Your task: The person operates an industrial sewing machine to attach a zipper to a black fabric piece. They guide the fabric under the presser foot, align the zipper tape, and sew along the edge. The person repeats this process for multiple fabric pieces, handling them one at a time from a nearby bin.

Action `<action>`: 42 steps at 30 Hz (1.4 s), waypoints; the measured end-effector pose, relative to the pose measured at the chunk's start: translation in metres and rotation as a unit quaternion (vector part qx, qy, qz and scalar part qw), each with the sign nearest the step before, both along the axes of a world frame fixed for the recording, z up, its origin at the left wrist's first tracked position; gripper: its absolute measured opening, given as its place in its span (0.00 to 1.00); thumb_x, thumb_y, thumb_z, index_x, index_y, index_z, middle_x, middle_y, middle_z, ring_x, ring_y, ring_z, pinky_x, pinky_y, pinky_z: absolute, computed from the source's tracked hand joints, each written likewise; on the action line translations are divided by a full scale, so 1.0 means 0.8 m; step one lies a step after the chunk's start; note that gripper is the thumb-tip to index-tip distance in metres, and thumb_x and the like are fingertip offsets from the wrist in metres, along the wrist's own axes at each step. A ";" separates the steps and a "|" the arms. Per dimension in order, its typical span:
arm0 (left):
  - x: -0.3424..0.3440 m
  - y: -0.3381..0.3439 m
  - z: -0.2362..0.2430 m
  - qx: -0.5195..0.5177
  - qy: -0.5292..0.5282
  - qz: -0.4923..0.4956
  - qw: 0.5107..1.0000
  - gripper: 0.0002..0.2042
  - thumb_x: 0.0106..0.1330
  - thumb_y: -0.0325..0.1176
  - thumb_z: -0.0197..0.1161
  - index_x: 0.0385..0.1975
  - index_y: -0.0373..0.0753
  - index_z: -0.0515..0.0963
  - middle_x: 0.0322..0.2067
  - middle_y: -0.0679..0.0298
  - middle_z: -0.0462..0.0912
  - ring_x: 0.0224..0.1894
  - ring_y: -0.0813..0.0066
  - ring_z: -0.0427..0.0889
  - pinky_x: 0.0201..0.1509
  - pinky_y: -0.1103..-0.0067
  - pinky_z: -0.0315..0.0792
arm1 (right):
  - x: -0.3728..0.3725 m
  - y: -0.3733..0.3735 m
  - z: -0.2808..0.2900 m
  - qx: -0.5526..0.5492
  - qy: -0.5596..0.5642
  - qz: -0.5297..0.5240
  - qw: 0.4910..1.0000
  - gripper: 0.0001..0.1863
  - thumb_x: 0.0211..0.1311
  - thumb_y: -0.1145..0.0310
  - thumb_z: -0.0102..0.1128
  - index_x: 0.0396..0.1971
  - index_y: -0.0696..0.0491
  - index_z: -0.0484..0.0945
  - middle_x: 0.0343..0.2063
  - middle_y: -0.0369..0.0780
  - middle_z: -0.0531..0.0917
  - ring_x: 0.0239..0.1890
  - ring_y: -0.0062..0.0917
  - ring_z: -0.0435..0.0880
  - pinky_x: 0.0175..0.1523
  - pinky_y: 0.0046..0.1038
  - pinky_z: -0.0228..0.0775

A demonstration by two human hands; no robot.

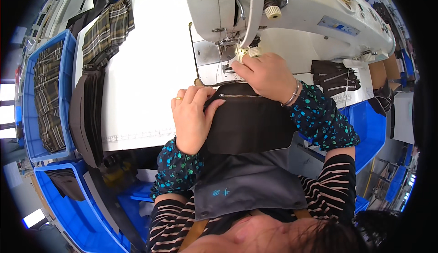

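A dark brown panel (pixel 253 127) with a metal zipper (pixel 244 96) along its far edge hangs over the table's front edge, in front of the sewing machine (pixel 301 18). My left hand (pixel 191 118) pinches the panel's far left corner, with the thumb beside the zipper's end. Over the panel's far right part reaches my right hand (pixel 269 77), fingers curled and closed together. Its fingertips come close to the presser foot (pixel 227 68); whether they hold a thread or anything else is too small to see.
At the left of the white table (pixel 146 70) lie a stack of dark panels (pixel 86 111) and plaid fabric (pixel 109 27). Blue bins (pixel 68 93) with plaid and dark pieces stand farther left. Zipper strips (pixel 335 76) lie right, above another blue bin (pixel 369 134).
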State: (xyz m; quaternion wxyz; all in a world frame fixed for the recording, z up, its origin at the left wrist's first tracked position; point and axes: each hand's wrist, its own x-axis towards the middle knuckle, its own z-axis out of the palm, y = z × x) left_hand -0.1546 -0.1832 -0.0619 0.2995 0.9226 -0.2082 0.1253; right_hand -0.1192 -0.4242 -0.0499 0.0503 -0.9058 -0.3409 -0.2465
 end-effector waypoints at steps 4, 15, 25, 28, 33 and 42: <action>0.002 -0.001 -0.004 0.000 -0.009 0.000 1.000 0.09 0.60 0.31 0.75 0.38 0.42 0.83 0.36 0.68 0.83 0.39 0.64 0.78 0.47 0.69 0.67 | 0.005 0.014 -0.006 -0.001 0.007 0.025 1.000 0.08 0.60 0.67 0.60 0.40 0.48 0.80 0.29 0.32 0.79 0.32 0.24 0.84 0.33 0.30 0.75; -0.005 0.003 0.002 -0.050 -0.080 -0.026 0.995 0.07 0.59 0.25 0.73 0.34 0.43 0.83 0.33 0.68 0.83 0.37 0.65 0.77 0.46 0.70 0.65 | 0.009 0.018 0.005 0.019 0.028 0.031 0.999 0.05 0.59 0.69 0.60 0.36 0.50 0.80 0.27 0.33 0.79 0.29 0.28 0.85 0.33 0.32 0.76; 0.000 0.021 -0.002 -0.252 0.175 -0.013 0.952 0.04 0.75 0.27 0.63 0.41 0.33 0.81 0.28 0.60 0.83 0.29 0.74 0.79 0.36 0.80 0.73 | -0.015 -0.060 0.008 -0.046 -0.016 -0.247 0.968 0.10 0.59 0.68 0.62 0.41 0.49 0.83 0.35 0.35 0.82 0.39 0.31 0.84 0.41 0.33 0.80; 0.002 0.018 0.000 -0.275 0.187 -0.025 0.943 0.05 0.76 0.27 0.61 0.42 0.32 0.81 0.29 0.62 0.84 0.32 0.82 0.77 0.40 0.82 0.72 | -0.030 -0.134 0.013 -0.094 -0.053 -0.333 0.937 0.12 0.58 0.70 0.63 0.43 0.50 0.84 0.41 0.35 0.82 0.42 0.33 0.83 0.44 0.34 0.79; 0.007 0.016 -0.006 -0.349 0.198 -0.028 0.915 0.05 0.77 0.26 0.60 0.45 0.32 0.80 0.34 0.65 0.85 0.38 0.82 0.79 0.47 0.84 0.73 | -0.029 -0.177 0.001 -0.106 -0.118 -0.305 0.939 0.10 0.59 0.71 0.64 0.41 0.51 0.84 0.44 0.37 0.83 0.44 0.35 0.82 0.45 0.35 0.78; 0.010 0.024 -0.006 -0.369 0.223 -0.032 0.902 0.06 0.78 0.25 0.57 0.47 0.31 0.79 0.40 0.64 0.85 0.44 0.83 0.78 0.52 0.84 0.71 | -0.055 -0.028 0.016 0.268 0.282 -0.092 0.916 0.16 0.61 0.57 0.73 0.37 0.54 0.82 0.31 0.40 0.83 0.37 0.37 0.83 0.42 0.34 0.74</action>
